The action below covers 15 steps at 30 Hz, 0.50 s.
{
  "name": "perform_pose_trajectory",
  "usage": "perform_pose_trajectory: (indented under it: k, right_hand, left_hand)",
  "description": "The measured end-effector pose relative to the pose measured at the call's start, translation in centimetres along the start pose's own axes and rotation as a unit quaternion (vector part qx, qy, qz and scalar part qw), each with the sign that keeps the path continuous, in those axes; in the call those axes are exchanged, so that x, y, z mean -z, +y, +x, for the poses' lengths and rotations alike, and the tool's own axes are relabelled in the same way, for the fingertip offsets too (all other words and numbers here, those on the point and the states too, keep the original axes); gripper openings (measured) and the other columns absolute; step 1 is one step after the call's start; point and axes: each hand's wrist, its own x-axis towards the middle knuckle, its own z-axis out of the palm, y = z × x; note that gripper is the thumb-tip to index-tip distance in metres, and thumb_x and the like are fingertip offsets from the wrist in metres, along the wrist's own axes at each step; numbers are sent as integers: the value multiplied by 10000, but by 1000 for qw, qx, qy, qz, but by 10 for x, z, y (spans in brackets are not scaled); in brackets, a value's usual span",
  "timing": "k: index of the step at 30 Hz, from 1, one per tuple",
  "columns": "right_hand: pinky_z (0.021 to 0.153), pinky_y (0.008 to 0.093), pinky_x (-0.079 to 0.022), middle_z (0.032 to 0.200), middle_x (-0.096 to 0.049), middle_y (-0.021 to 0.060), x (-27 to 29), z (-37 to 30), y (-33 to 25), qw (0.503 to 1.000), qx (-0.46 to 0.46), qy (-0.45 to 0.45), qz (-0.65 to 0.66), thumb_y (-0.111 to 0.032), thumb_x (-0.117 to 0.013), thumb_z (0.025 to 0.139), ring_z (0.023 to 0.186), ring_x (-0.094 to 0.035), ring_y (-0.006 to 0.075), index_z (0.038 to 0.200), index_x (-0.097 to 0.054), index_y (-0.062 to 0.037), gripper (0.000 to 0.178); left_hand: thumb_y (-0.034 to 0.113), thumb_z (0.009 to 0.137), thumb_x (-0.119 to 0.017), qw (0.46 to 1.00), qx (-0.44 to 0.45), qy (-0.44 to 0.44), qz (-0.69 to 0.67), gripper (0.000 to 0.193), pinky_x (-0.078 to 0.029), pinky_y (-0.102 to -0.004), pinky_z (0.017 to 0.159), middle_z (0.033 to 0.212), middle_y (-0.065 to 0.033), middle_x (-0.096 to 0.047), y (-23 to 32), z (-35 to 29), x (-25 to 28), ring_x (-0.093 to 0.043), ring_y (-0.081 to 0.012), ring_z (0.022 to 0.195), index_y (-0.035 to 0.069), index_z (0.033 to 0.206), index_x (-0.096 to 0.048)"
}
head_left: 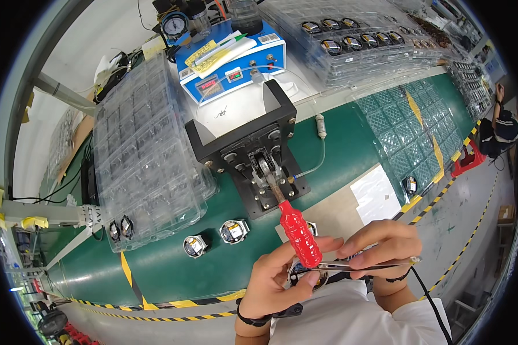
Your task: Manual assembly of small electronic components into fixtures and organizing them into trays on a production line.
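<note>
Silvery tweezers (392,265), seemingly, in right hand (384,244).

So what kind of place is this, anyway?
Probably a workshop for assembling small parts. What suggests it: clear compartmented trays, a red-handled black fixture on a green bench, and tweezers in the right hand.

The left hand (279,280) and red lever handle (298,230) partly hide a round electronic module (296,276). The tips of the tweezers (380,267) are indistinct. A far glass jar (245,17) is cut off above.
</note>
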Motion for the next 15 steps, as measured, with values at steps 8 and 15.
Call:
perform_pose_trajectory:
  k: [8, 15]
  right_hand:
    - [578, 261, -575, 785, -693, 140, -5, -3, -1, 999, 0, -29, -41, -85, -763, 709, 660, -696, 223, 745, -689, -29, 99]
    - [586, 279, -578, 774, -692, 130, -3, -4, -2, 999, 3, -24, -41, -65, -749, 721, 657, -696, 222, 742, -667, -35, 90]
  left_hand:
    - [-88, 732, -556, 998, -47, -22, 34, 437, -510, -318, 844, 1104, -272, -618, -9, 0, 5, -634, -292, 1011, -136, 1166, -542]
    - [-94, 723, -564, 998, -38, -26, 51, 444, -474, -344, 912, 1108, -266, -619, -7, 1, 4, -608, -297, 1070, -138, 1164, -545]
